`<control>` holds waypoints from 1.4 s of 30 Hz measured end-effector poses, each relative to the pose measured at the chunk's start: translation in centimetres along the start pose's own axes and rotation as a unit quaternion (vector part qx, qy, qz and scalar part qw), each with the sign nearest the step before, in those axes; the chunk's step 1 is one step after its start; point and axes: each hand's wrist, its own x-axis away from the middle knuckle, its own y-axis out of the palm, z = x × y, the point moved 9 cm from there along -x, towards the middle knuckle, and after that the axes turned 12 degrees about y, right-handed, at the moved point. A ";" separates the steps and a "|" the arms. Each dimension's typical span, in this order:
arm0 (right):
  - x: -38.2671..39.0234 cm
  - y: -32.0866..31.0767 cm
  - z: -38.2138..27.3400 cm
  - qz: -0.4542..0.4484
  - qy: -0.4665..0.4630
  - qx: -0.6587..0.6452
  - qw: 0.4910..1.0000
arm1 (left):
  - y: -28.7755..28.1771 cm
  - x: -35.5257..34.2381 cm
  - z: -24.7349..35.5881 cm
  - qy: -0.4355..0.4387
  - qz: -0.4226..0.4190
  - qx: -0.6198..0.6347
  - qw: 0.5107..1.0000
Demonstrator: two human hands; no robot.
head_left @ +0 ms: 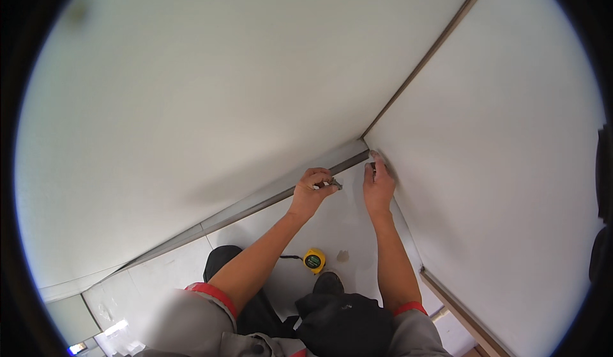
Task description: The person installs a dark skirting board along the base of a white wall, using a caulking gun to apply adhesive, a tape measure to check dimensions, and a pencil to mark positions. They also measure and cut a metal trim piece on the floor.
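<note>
Mid-frame, the left hand (310, 193) pinches a small grey piece (336, 183) beside the dark strip (350, 163). Just right, the right hand (380, 186) curls near the strip's end, its hold unclear. A tape measure (314, 260) lies lower centre.

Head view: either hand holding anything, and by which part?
Left hand pinches a small grey metallic-looking piece by its left part, right end protruding. Right hand, by the long dark strip: whether it holds anything can't be told.
</note>
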 end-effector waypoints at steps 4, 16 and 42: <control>2.1 3.0 2.1 -0.200 0.139 -0.198 0.949 | 0.6 0.2 0.9 0.017 -0.017 0.047 0.999; 5.5 3.4 0.3 -0.273 0.217 -0.454 0.820 | 1.5 1.1 1.9 -0.139 -0.018 0.212 0.967; 4.4 -1.0 1.1 0.024 0.025 -0.211 0.977 | -1.2 0.7 3.6 0.008 -0.034 -0.194 0.980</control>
